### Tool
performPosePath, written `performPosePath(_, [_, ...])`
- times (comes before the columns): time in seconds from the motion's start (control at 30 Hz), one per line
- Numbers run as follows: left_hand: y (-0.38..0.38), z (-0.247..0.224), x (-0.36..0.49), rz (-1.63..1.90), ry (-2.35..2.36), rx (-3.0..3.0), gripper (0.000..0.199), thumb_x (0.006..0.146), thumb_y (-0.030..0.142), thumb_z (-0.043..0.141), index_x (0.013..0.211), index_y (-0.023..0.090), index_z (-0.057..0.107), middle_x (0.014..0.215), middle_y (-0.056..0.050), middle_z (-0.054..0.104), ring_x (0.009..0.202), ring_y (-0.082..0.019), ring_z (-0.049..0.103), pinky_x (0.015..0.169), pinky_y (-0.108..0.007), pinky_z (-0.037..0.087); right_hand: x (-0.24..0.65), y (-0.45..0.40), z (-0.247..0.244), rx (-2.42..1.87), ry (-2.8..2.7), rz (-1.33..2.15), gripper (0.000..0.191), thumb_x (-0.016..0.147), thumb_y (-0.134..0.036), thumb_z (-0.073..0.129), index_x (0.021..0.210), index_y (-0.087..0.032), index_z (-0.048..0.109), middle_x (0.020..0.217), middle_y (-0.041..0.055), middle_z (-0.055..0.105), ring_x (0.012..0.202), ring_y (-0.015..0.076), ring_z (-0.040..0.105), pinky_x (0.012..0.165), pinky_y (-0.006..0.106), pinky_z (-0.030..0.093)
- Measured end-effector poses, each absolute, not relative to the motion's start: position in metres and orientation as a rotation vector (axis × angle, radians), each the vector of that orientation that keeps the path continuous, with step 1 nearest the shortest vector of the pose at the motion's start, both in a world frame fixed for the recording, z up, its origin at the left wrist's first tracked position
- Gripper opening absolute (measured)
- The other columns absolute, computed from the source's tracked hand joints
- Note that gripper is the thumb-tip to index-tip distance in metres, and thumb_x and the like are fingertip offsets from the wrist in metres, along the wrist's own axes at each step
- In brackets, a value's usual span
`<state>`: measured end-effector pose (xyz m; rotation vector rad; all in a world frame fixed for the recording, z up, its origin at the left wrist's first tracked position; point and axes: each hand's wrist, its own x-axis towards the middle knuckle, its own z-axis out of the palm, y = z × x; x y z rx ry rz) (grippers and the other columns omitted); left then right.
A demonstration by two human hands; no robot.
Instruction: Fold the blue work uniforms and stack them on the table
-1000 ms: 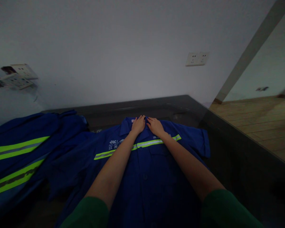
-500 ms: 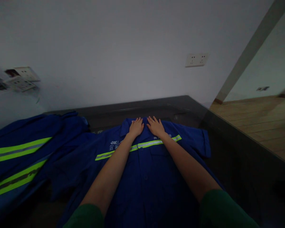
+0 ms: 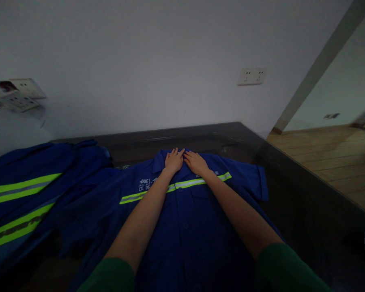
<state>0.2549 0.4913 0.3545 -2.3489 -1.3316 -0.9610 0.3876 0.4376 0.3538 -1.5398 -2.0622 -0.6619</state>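
Note:
A dark blue short-sleeved work shirt (image 3: 184, 215) lies spread front side up, its collar toward the wall and a yellow-green reflective band across the chest. My left hand (image 3: 174, 161) rests on the left part of its collar, fingers spread. Beside it, my right hand (image 3: 196, 163) lies flat on the right part of the collar, fingers stretched toward the left hand. The fingertips of both hands nearly meet at the collar's middle. White lettering shows on the chest, partly covered by my left forearm.
More blue clothing (image 3: 24, 162) with reflective bands is heaped at the left, touching the shirt's sleeve. The dark tabletop (image 3: 295, 190) has a raised edge along the wall. Wall sockets (image 3: 252, 76) are above it, and a power strip (image 3: 20, 100) hangs at the left. Wooden floor lies to the right.
My right hand has turned its fingers inward and moved slightly left, closing the gap to my left hand. The shirt lies much as before; the view has shifted a little.

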Motion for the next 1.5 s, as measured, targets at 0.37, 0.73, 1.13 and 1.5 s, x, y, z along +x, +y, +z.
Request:
performPosePath(0.37, [0.499, 0.363, 0.262, -0.922, -1.458, -2.361, 0.049, 0.097, 0.035, 0.031, 0.146, 0.034, 0.034, 0.155, -0.007, 0.025, 0.143, -0.029, 0.020, 0.112, -0.060, 0.014, 0.390, 0.439, 0.352, -1.515, -2.081, -0.728, 0.046, 0.099, -0.029, 0.033, 0.141, -0.016, 0.043, 0.148, 0.0068, 0.041, 0.138, 0.0217, 0.032, 0.113, 0.043, 0.025])
performPosePath(0.73, [0.510, 0.377, 0.185, -1.327, -1.089, -2.345, 0.049, 0.084, 0.002, 0.035, 0.122, 0.018, 0.061, 0.131, -0.008, 0.056, 0.126, -0.017, 0.047, 0.113, -0.036, 0.029, 0.391, 0.439, 0.351, -1.555, -2.071, -0.706, 0.050, 0.098, -0.031, 0.031, 0.145, -0.014, 0.038, 0.152, 0.0092, 0.032, 0.141, 0.0230, 0.027, 0.114, 0.044, 0.022])
performPosePath(1.13, [0.566, 0.392, 0.138, -1.041, -1.001, -2.640, 0.022, 0.078, 0.024, 0.063, 0.099, 0.019, 0.061, 0.090, -0.003, 0.063, 0.089, -0.020, 0.058, 0.085, -0.033, 0.046, 0.392, 0.437, 0.354, -1.557, -2.058, -0.683, 0.050, 0.098, -0.031, 0.034, 0.144, -0.013, 0.038, 0.152, 0.0086, 0.033, 0.141, 0.0218, 0.027, 0.114, 0.042, 0.022])
performPosePath(1.5, [0.567, 0.378, 0.159, -1.420, -1.310, -2.410, 0.012, 0.085, 0.025, 0.056, 0.094, 0.017, 0.059, 0.096, -0.007, 0.067, 0.093, -0.022, 0.063, 0.085, -0.034, 0.048, 0.391, 0.438, 0.352, -1.562, -2.053, -0.696, 0.049, 0.098, -0.032, 0.034, 0.144, -0.015, 0.039, 0.151, 0.0080, 0.034, 0.141, 0.0215, 0.028, 0.114, 0.042, 0.022])
